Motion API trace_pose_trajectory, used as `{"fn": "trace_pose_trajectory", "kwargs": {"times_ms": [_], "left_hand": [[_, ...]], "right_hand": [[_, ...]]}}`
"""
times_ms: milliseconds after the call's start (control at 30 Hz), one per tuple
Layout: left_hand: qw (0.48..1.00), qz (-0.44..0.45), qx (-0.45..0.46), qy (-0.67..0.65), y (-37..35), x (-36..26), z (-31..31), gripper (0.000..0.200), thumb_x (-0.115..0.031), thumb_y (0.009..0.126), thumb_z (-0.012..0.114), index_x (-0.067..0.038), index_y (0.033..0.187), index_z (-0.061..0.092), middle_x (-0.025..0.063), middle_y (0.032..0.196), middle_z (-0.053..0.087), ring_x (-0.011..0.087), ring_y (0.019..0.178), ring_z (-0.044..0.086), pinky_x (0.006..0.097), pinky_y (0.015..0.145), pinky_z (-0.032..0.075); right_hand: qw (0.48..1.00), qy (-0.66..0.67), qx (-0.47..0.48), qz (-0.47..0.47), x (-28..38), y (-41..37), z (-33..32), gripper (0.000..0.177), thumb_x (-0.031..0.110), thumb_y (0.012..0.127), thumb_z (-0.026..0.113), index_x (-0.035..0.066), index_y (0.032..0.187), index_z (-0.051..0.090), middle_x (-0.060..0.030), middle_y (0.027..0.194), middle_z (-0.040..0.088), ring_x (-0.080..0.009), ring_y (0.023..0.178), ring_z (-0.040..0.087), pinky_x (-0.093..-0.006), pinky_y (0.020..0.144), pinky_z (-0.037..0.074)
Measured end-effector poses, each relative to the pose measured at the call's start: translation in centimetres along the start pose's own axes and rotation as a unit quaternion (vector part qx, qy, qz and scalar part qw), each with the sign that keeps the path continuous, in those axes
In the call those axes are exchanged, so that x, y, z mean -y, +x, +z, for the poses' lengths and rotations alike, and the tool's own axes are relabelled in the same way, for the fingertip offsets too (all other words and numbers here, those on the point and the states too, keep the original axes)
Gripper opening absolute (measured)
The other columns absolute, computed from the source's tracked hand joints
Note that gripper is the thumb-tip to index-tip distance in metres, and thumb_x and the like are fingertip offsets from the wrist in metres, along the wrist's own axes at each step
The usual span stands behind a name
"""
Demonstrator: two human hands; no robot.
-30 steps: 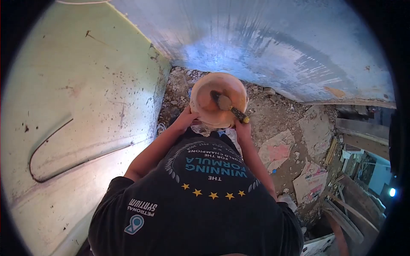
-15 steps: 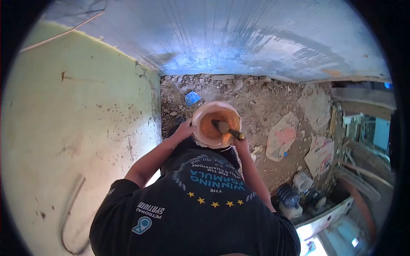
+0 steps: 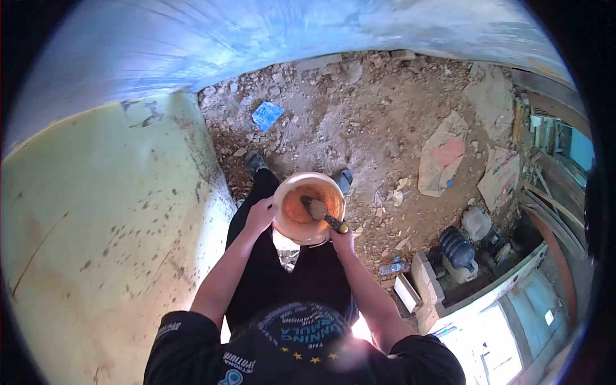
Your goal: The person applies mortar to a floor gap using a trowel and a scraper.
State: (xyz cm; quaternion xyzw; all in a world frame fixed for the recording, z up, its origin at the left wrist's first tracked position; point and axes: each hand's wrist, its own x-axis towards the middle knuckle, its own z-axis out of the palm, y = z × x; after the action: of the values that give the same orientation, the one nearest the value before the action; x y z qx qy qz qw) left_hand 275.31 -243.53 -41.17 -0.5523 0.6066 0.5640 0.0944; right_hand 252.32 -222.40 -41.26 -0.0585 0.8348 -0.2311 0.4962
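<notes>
A pale bucket, stained orange inside, is held in front of my legs. My left hand is closed on its left rim. My right hand grips the lower right side of the rim, its fingers partly hidden below. Inside the bucket lies a trowel, its blade near the middle. The trowel's dark handle with a yellowish end leans out over the rim, right at my right hand.
Rubble and dirt cover the floor. A blue piece lies ahead, and flattened sacks to the right. A large water bottle and a small plastic bottle are at the lower right. A stained wall stands close on my left.
The view has shifted, so more floor and both my shoes now show. The bucket sits farther from my chest, with both hands still on it and the trowel still inside.
</notes>
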Motion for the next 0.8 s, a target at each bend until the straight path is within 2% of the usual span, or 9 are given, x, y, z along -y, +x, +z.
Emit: {"fn": "trace_pose_trajectory", "kwargs": {"times_ms": [67, 200, 267, 300, 433, 467, 533, 567, 800], "left_hand": [[0.999, -0.028, -0.018, -0.011, 3.1, 3.4, 2.3, 0.038, -0.023, 0.090, 0.056, -0.013, 0.126, 0.064, 0.0196, 0.108, 0.069, 0.0330, 0.103, 0.067, 0.0390, 0.090, 0.051], [0.997, -0.045, -0.025, -0.065, 10.4, 6.2, 4.8, 0.038, -0.024, 0.092, 0.056, -0.012, 0.127, 0.063, 0.0174, 0.110, 0.070, 0.0275, 0.103, 0.069, 0.0351, 0.090, 0.051], [0.995, -0.078, 0.028, -0.048, 14.0, 7.6, 5.9, 0.038, -0.021, 0.091, 0.057, -0.011, 0.127, 0.063, 0.0173, 0.109, 0.070, 0.0279, 0.102, 0.069, 0.0359, 0.090, 0.051], [0.995, -0.054, 0.037, -0.079, 16.2, 10.6, 7.2, 0.036, -0.021, 0.092, 0.060, -0.010, 0.125, 0.065, 0.0144, 0.104, 0.072, 0.0207, 0.097, 0.069, 0.0332, 0.088, 0.051], [0.962, -0.078, 0.126, -0.231, 21.7, 10.7, 6.3, 0.036, -0.029, 0.095, 0.064, -0.002, 0.119, 0.067, 0.0073, 0.097, 0.073, 0.0094, 0.088, 0.064, 0.0295, 0.080, 0.052], [0.963, -0.072, 0.125, -0.228, 22.4, 8.9, 5.1, 0.036, -0.029, 0.095, 0.064, -0.002, 0.119, 0.067, 0.0073, 0.097, 0.073, 0.0094, 0.088, 0.064, 0.0295, 0.080, 0.052], [0.986, -0.051, 0.160, -0.002, 22.6, 5.5, 3.1, 0.036, -0.029, 0.095, 0.066, 0.000, 0.116, 0.068, 0.0076, 0.098, 0.073, 0.0105, 0.088, 0.064, 0.0303, 0.080, 0.053], [0.983, -0.027, 0.161, -0.083, 23.0, 6.5, 3.5, 0.035, -0.029, 0.093, 0.068, -0.001, 0.113, 0.070, 0.0077, 0.098, 0.073, 0.0114, 0.089, 0.066, 0.0303, 0.082, 0.053], [0.978, 0.067, 0.197, 0.011, 25.2, 1.4, 0.7, 0.036, -0.028, 0.090, 0.070, -0.002, 0.115, 0.069, 0.0044, 0.093, 0.073, 0.0085, 0.085, 0.063, 0.0279, 0.077, 0.051]], "right_hand": [[0.997, -0.060, 0.039, 0.020, 0.1, 3.3, 0.8, 0.030, 0.015, 0.080, 0.072, 0.002, 0.105, 0.064, -0.0072, 0.087, 0.067, -0.0168, 0.079, 0.064, -0.0347, 0.072, 0.053], [0.998, -0.029, 0.048, 0.014, -4.1, 12.6, 4.3, 0.026, 0.015, 0.079, 0.072, 0.002, 0.101, 0.064, -0.0081, 0.086, 0.069, -0.0163, 0.078, 0.064, -0.0333, 0.073, 0.052], [1.000, -0.020, 0.011, -0.014, -6.9, 16.7, 5.6, 0.027, 0.016, 0.080, 0.071, 0.002, 0.102, 0.064, -0.0099, 0.084, 0.069, -0.0192, 0.078, 0.066, -0.0353, 0.072, 0.053], [0.997, -0.060, 0.014, -0.045, -9.4, 19.3, 5.9, 0.030, 0.016, 0.081, 0.071, 0.002, 0.106, 0.065, -0.0122, 0.085, 0.070, -0.0220, 0.080, 0.069, -0.0368, 0.073, 0.054], [0.994, -0.050, 0.037, -0.085, -5.3, 23.9, 3.6, 0.031, 0.016, 0.082, 0.071, 0.004, 0.110, 0.065, -0.0156, 0.090, 0.072, -0.0240, 0.086, 0.071, -0.0380, 0.074, 0.054], [0.993, -0.050, 0.033, -0.099, -4.5, 25.0, 2.9, 0.029, 0.015, 0.082, 0.071, 0.004, 0.108, 0.066, -0.0145, 0.089, 0.072, -0.0229, 0.085, 0.071, -0.0379, 0.075, 0.054], [0.989, -0.052, 0.040, -0.132, -3.5, 26.4, 1.5, 0.026, 0.014, 0.082, 0.070, 0.003, 0.106, 0.067, -0.0133, 0.089, 0.072, -0.0218, 0.086, 0.071, -0.0370, 0.076, 0.054], [0.988, -0.046, 0.033, -0.142, -2.6, 26.9, 1.2, 0.026, 0.014, 0.082, 0.070, 0.003, 0.106, 0.067, -0.0133, 0.089, 0.072, -0.0218, 0.086, 0.071, -0.0370, 0.076, 0.054], [0.987, -0.092, 0.053, -0.117, 1.9, 28.6, -1.1, 0.027, 0.011, 0.080, 0.067, 0.002, 0.106, 0.066, -0.0139, 0.087, 0.071, -0.0197, 0.083, 0.069, -0.0361, 0.075, 0.054]]}}
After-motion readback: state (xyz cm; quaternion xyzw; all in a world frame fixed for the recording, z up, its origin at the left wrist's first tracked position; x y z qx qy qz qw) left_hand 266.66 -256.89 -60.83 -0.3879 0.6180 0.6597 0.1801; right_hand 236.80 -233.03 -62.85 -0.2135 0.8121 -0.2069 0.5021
